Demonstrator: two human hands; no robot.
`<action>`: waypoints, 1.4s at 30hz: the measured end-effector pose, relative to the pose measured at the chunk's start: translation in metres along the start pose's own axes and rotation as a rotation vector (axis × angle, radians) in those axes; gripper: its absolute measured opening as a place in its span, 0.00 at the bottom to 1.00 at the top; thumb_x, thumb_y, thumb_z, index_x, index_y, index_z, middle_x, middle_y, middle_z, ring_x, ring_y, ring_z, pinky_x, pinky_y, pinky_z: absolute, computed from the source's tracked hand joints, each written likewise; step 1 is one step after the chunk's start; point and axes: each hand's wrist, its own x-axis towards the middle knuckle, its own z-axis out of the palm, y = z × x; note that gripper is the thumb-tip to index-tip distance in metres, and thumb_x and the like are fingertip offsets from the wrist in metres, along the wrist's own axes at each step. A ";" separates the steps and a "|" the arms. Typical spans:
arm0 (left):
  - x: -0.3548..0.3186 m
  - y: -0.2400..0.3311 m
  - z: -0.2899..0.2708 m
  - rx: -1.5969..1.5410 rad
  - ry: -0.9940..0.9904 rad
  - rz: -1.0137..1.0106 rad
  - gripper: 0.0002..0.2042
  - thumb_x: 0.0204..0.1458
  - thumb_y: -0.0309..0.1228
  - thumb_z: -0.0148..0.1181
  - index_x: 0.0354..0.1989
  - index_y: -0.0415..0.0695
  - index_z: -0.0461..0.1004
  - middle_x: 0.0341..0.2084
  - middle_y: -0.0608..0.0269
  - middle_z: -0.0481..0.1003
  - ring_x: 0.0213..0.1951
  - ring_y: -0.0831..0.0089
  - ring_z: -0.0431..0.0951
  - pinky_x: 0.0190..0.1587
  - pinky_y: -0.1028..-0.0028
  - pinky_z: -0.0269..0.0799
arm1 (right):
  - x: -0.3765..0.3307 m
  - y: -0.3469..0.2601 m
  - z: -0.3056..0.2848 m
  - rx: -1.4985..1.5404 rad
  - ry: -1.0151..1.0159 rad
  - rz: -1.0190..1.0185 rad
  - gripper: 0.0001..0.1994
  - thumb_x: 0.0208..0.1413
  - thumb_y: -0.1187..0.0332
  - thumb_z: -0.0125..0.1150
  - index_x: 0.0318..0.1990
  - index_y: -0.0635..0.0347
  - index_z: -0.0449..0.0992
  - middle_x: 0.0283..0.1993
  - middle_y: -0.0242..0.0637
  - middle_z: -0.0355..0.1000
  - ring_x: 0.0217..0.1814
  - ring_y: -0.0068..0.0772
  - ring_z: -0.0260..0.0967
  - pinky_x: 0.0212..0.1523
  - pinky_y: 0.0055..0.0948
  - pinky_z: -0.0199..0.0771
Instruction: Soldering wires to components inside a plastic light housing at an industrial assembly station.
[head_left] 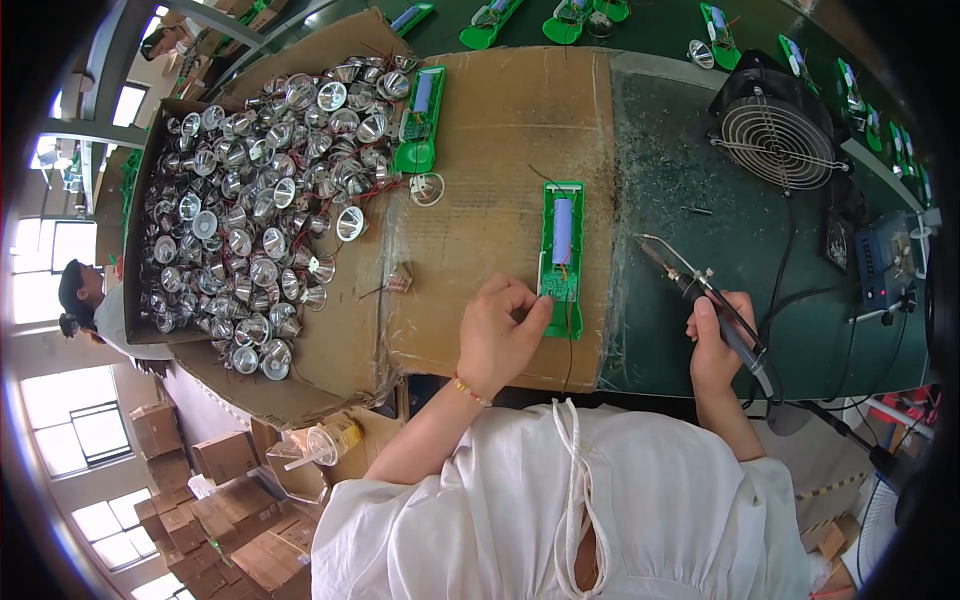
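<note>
A green plastic housing [574, 322] lies on the cardboard in front of me, holding a purple cylindrical battery cell [563, 232] and a small green circuit board [558, 287]. Thin wires run from it at both ends. My left hand [497, 335] is at its left edge beside the board, thumb and fingers curled together; what they pinch, if anything, is hidden. My right hand [722, 345] is closed around a soldering iron [708, 300] with a thin metal feed tube along it. The iron's tip points up and left, apart from the housing.
A cardboard box [160, 240] overflows with silvery reflector cups [265, 270] at left. Another green housing [415, 155] lies beside them, with a loose reflector [427, 189] below. A black fan [775, 140] and a blue control unit [885, 265] with trailing cables stand at right.
</note>
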 end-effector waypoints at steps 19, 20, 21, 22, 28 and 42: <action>0.138 0.020 -0.016 0.969 -0.106 0.933 0.02 0.42 0.30 0.60 0.24 0.48 0.73 0.25 0.70 0.69 0.31 0.70 0.70 0.34 0.71 0.64 | 0.002 0.005 -0.001 -0.039 0.004 0.067 0.07 0.47 0.72 0.63 0.30 0.64 0.70 0.26 0.31 0.67 0.25 0.17 0.62 0.27 0.18 0.63; 0.137 0.022 -0.016 0.973 -0.104 0.933 0.02 0.42 0.30 0.60 0.24 0.48 0.73 0.25 0.70 0.69 0.31 0.70 0.70 0.34 0.71 0.64 | 0.002 0.006 -0.003 -0.035 0.004 0.065 0.07 0.47 0.72 0.63 0.30 0.64 0.70 0.26 0.31 0.67 0.25 0.17 0.62 0.27 0.18 0.63; 0.137 0.024 -0.018 0.884 -0.084 0.927 0.03 0.42 0.29 0.59 0.25 0.48 0.72 0.25 0.69 0.69 0.31 0.69 0.70 0.33 0.70 0.64 | 0.002 0.008 -0.005 -0.026 0.002 0.058 0.08 0.47 0.72 0.63 0.30 0.63 0.70 0.26 0.31 0.67 0.25 0.17 0.62 0.27 0.18 0.63; 0.136 0.026 -0.020 0.794 -0.065 0.920 0.04 0.43 0.28 0.59 0.25 0.47 0.70 0.25 0.68 0.69 0.30 0.69 0.70 0.33 0.70 0.64 | 0.002 0.009 -0.006 -0.018 0.001 0.051 0.08 0.46 0.72 0.63 0.30 0.63 0.70 0.26 0.31 0.67 0.26 0.17 0.62 0.27 0.18 0.63; 0.126 0.013 -0.021 0.854 0.005 0.875 0.06 0.43 0.26 0.57 0.28 0.44 0.67 0.24 0.64 0.70 0.29 0.66 0.71 0.31 0.68 0.65 | 0.002 0.004 -0.003 -0.026 -0.009 0.070 0.08 0.46 0.72 0.64 0.30 0.64 0.70 0.25 0.31 0.68 0.25 0.17 0.62 0.27 0.18 0.64; 0.137 0.013 -0.017 0.472 -0.180 0.872 0.04 0.41 0.20 0.58 0.27 0.40 0.75 0.27 0.62 0.73 0.32 0.64 0.74 0.36 0.71 0.71 | 0.003 0.008 -0.004 -0.065 -0.046 -0.013 0.07 0.49 0.73 0.60 0.32 0.64 0.67 0.24 0.33 0.66 0.20 0.17 0.63 0.20 0.16 0.64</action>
